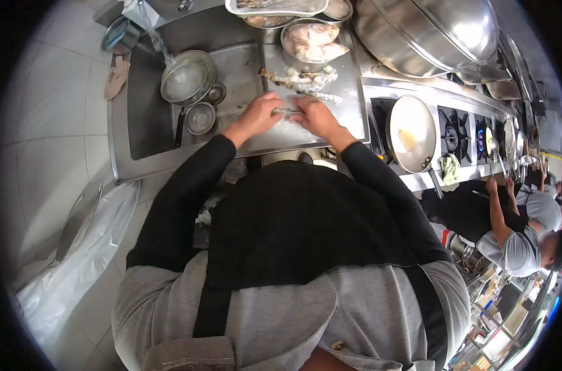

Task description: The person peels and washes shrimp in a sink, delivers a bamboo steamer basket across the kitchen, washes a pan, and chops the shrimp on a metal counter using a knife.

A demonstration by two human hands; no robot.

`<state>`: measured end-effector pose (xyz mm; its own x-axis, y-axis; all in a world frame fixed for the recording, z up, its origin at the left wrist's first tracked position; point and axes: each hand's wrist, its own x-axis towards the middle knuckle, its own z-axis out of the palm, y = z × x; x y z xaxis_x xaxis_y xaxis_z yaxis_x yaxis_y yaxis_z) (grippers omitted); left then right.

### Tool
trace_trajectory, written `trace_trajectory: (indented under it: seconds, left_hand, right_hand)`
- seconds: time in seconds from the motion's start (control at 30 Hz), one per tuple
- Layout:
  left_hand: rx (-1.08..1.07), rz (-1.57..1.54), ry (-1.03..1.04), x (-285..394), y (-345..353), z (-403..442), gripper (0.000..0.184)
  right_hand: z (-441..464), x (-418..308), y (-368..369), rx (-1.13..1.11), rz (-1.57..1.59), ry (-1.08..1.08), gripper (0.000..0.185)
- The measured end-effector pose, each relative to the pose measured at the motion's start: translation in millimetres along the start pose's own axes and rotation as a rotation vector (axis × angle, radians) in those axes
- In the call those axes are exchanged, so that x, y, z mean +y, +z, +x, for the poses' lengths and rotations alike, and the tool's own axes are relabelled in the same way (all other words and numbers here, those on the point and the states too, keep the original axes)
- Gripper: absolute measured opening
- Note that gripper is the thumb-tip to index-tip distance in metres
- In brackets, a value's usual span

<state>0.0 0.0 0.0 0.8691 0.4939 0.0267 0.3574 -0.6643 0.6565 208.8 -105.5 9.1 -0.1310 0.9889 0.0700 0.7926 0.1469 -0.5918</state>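
Note:
Both of my hands are closed over the steel worktop beside the sink. My left hand (261, 115) pinches one end of a small greyish raw shrimp (286, 111), and my right hand (315, 117) grips its other end. Just beyond my fingers lie several more grey, banded shrimp (302, 79) in a loose pile on the steel. Behind them stands a metal bowl holding pale pink raw meat (315, 42). My fingers partly cover the held shrimp.
Left, the sink (237, 68) holds a strainer (187, 77) under running water and a small metal bowl (200, 118). A white tray (274, 7) sits at the back. Right are a frying pan (411, 134), lit burners and a co-worker (510, 241).

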Motion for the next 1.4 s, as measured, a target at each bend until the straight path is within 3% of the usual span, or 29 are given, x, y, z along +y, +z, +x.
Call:
trace_trajectory:
  seconds: [0.07,0.1,0.17,0.3,0.37,0.6,0.67,0.8,0.87,0.9,0.97,1.0,1.03,1.17,1.27,1.3,1.33,1.37,1.4]
  left_hand:
    - [0.293,-0.081,0.09,3,0,-2,0.032]
    - [0.251,-0.088,0.076,36,23,-17,0.028]
    - [0.234,0.025,0.141,47,22,-10,0.02]
    - [0.18,-0.073,0.093,30,26,12,0.008]
    - [0.139,-0.135,0.061,27,29,12,0.005]
    - [0.062,0.11,0.15,27,31,9,0.014]
    - [0.131,0.083,0.216,30,15,8,0.02]
    - [0.088,0.023,0.048,16,11,-6,0.028]
    - [0.072,0.065,0.112,14,13,-7,0.027]
    - [0.071,0.095,0.146,10,11,-5,0.027]
    - [0.041,-0.154,-0.01,1,8,-2,0.023]
    - [0.015,-0.248,-0.09,11,-10,0,0.021]
    - [-0.017,-0.349,-0.172,17,-31,6,0.019]
    - [0.187,-0.621,-0.054,18,-104,41,0.019]
    - [0.334,-0.259,-0.073,23,-190,90,0.022]
    - [0.448,-0.207,0.019,13,-210,111,0.031]
    - [0.432,-0.163,-0.06,22,-237,125,0.043]
    - [0.524,-0.046,0.043,6,-254,141,0.053]
    - [0.655,0.04,0.068,-11,-267,154,0.057]
  right_hand:
    - [-3,16,-1,0.132,0.1,0.007,0.029]
    - [-43,8,-6,0.084,0.156,0.055,0.027]
    - [-37,4,-4,0.114,0.233,0.04,0.023]
    - [-24,2,8,0.151,0.078,0.077,0.011]
    - [-22,2,12,0.186,-0.043,-0.026,0.01]
    - [-17,6,16,0.019,-0.268,-0.046,0.015]
    - [-27,-1,-6,0.087,-0.181,0.023,0.019]
    - [-61,26,-23,0.079,-0.1,0.006,0.023]
    - [-59,32,-22,0.116,-0.08,-0.092,0.019]
    - [-60,31,-24,0.066,0.008,-0.015,0.016]
    - [-50,34,-37,0.063,0.139,0.049,0.013]
    - [-43,14,-59,0.04,0.13,0.163,0.013]
    - [-33,6,-75,0.103,0.161,0.108,0.01]
    - [23,-28,-142,0.3,0.205,0.029,0.006]
    - [88,-45,-197,0.382,0.094,-0.007,0.017]
    - [115,-43,-210,0.417,0.08,-0.056,0.026]
    - [141,-37,-219,0.44,0.064,-0.046,0.032]
    - [166,-29,-227,0.463,-0.137,-0.028,0.037]
    - [176,-29,-229,0.657,-0.14,-0.158,0.039]
